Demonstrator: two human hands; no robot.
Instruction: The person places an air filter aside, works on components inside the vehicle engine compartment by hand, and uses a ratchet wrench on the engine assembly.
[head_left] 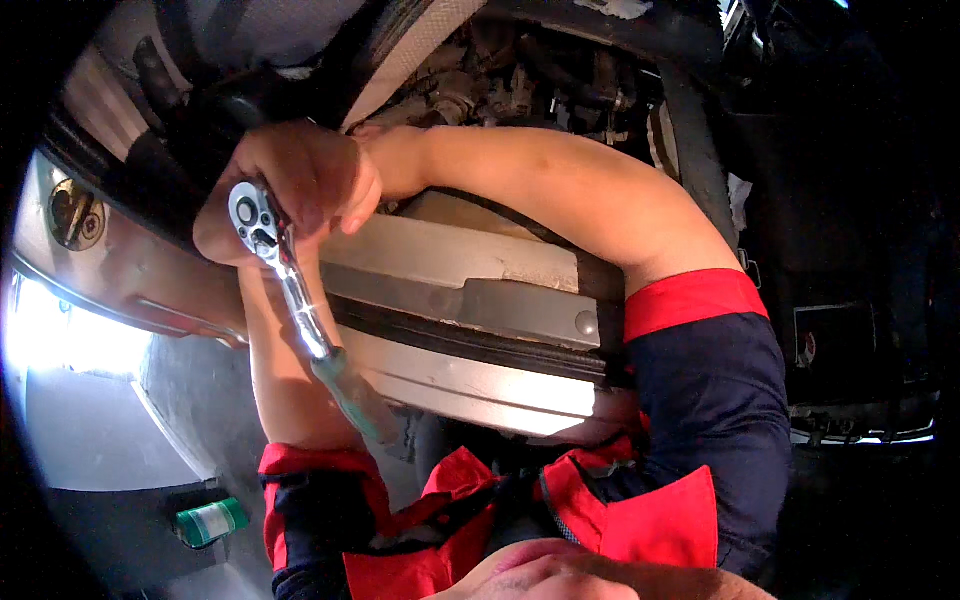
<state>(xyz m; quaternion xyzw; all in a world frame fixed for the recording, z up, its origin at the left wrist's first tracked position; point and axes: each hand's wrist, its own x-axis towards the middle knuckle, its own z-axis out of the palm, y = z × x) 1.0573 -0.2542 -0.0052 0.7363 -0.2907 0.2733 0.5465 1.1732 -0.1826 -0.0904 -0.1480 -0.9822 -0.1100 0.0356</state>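
Observation:
A chrome ratchet wrench (300, 300) with a green handle slants in front of my left forearm, its round head turned up and the handle's end toward my body. My left hand (285, 180) is closed behind the ratchet's head, holding the tool near its neck. My right arm bends in from the right across the front of the car. My right hand (395, 160) meets my left hand beside the engine bay. Its fingers are mostly hidden, so whether they hold anything does not show.
Below my arms runs the car's light-coloured front panel (470, 385) with a dark rubber strip. Engine parts (520, 90) lie beyond my right forearm. A round recess (76, 215) sits in the bodywork at left. A green container (212, 522) lies low at the left.

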